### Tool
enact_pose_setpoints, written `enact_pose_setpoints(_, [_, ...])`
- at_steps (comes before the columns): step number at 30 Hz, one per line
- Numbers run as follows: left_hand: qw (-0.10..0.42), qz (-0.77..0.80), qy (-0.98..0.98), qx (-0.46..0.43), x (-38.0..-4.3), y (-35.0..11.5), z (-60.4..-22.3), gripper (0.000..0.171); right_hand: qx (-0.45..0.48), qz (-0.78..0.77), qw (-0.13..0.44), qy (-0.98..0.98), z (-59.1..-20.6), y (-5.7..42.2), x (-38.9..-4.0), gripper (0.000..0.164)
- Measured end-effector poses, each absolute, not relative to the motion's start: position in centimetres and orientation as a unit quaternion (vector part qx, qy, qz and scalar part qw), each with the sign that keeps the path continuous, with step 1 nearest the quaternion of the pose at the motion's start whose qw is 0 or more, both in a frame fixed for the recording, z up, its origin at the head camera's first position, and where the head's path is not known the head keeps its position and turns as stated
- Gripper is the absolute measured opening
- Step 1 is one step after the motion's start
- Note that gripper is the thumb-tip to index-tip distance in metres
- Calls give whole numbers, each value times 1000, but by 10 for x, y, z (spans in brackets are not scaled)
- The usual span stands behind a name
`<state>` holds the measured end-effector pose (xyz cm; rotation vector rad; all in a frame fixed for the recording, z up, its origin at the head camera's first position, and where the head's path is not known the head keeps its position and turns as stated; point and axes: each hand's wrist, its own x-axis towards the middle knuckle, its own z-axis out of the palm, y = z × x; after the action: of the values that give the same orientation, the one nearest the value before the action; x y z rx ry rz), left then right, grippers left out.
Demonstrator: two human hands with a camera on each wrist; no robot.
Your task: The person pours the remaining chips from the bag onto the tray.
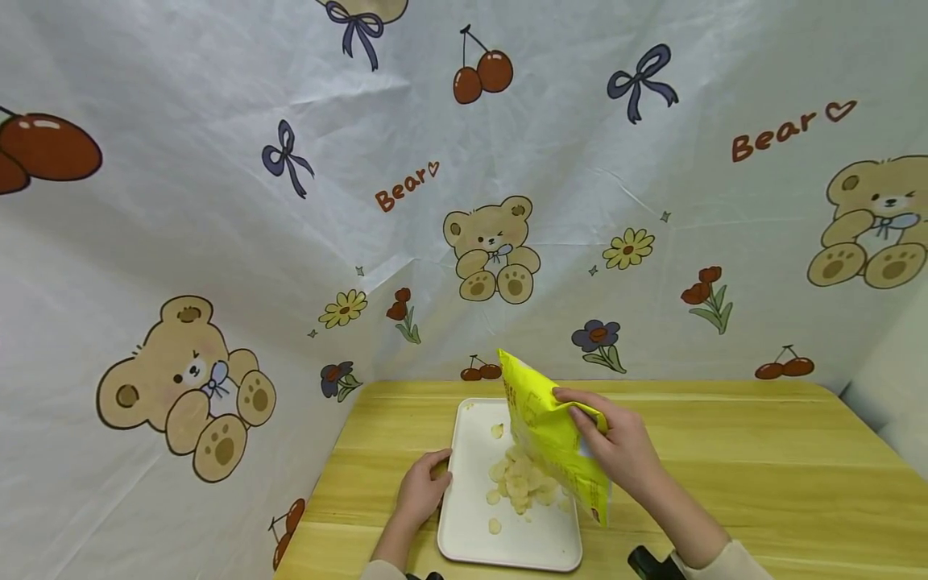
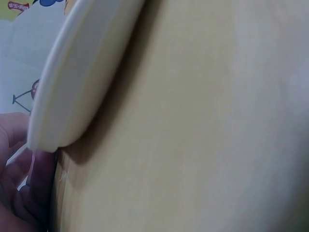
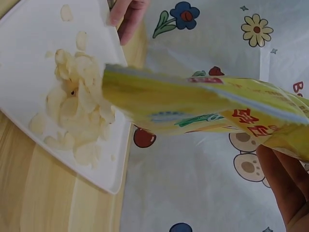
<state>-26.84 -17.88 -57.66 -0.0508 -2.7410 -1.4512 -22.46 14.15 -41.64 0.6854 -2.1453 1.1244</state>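
My right hand pinches a yellow chip bag by its upper edge and holds it tilted above the tray. In the right wrist view the bag's lower end hangs over the white tray. Thin, pale potato chips lie heaped in the middle of the tray, a few scattered apart. At the tray's left side, my left hand grips the rim with its thumb and fingers. The left wrist view catches only part of this hand beside the rim.
The tray lies on a wooden table with light grain. A white curtain printed with bears, cherries and flowers rises behind the table and along its left side. A dark wrist device shows by the right sleeve.
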Motion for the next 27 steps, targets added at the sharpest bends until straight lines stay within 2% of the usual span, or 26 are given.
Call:
enact_pose_setpoints(10, [21,-466,-885,-16,-270,-180,-578,41,221,425,298,-825,-416,164,-224,29])
enact_pose_setpoints(27, [8,-492,-871,-18,-270,-182,-581,42,197,415,333,-823,-428,188,-218,30])
